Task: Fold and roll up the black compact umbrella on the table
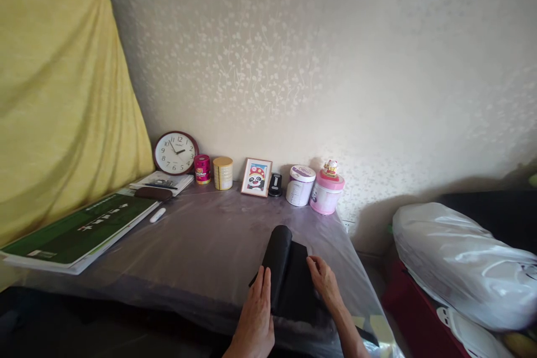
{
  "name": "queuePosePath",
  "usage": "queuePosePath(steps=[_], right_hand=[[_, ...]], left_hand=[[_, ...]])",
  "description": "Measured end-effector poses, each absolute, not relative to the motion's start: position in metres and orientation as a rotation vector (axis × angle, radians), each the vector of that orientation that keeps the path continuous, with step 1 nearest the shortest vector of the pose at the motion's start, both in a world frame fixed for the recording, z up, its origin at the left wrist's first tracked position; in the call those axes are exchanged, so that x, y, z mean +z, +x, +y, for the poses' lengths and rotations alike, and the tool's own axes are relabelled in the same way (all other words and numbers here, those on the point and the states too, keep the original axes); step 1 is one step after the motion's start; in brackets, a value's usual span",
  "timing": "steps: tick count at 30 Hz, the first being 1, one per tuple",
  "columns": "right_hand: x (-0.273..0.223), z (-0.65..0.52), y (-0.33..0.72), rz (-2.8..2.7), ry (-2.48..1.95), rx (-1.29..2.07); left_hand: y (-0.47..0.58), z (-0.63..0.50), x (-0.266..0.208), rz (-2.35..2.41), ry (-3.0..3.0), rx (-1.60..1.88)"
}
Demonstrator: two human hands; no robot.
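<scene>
A black sheet-like item (pixel 299 285) lies near the front right of the table. Its left part curls up into a thick roll (pixel 277 262), while the right part is flat; I cannot tell whether it is paper, fabric or a booklet. My left hand (pixel 257 313) holds the roll from the left, with long fingers pressed together along its side and the thumb mostly hidden. At the flat part's right edge, my right hand (pixel 324 281) pinches the border between thumb and fingers.
The table (pixel 197 251) has a shiny plastic cover. Along the wall stand a clock (pixel 176 152), tins (pixel 223 173), a framed panda picture (pixel 256 178) and round tubs (pixel 301 185). A green-covered pad (pixel 84 226) lies left. A stuffed white bag (pixel 461 263) sits right of the table.
</scene>
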State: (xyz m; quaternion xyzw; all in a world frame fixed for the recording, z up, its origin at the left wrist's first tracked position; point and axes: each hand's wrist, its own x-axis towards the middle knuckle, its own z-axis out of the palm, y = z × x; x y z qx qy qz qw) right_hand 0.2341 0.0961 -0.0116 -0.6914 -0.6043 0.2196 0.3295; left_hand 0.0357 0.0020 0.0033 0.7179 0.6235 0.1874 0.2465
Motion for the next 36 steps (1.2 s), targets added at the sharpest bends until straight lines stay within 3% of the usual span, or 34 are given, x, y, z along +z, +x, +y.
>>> queuePosePath(steps=[7,15,26,32,36], right_hand=[[-0.009,0.097,0.217,-1.587,-1.816,0.484],[0.007,0.108,0.184,-1.568,-1.55,0.628],[0.014,0.12,0.149,-1.657,-1.6,0.604],[0.013,0.117,0.136,-1.615,-1.484,1.027],[0.016,0.115,0.131,-1.609,-1.415,1.126]], left_hand=[[0.036,0.001,0.007,1.719,1.958,0.5],[0.036,0.0,0.009,1.729,1.93,0.473],[0.029,0.005,0.006,1.745,1.941,0.459],[0.026,0.009,-0.002,1.78,2.001,0.411],[0.024,0.008,-0.007,1.77,1.985,0.552]])
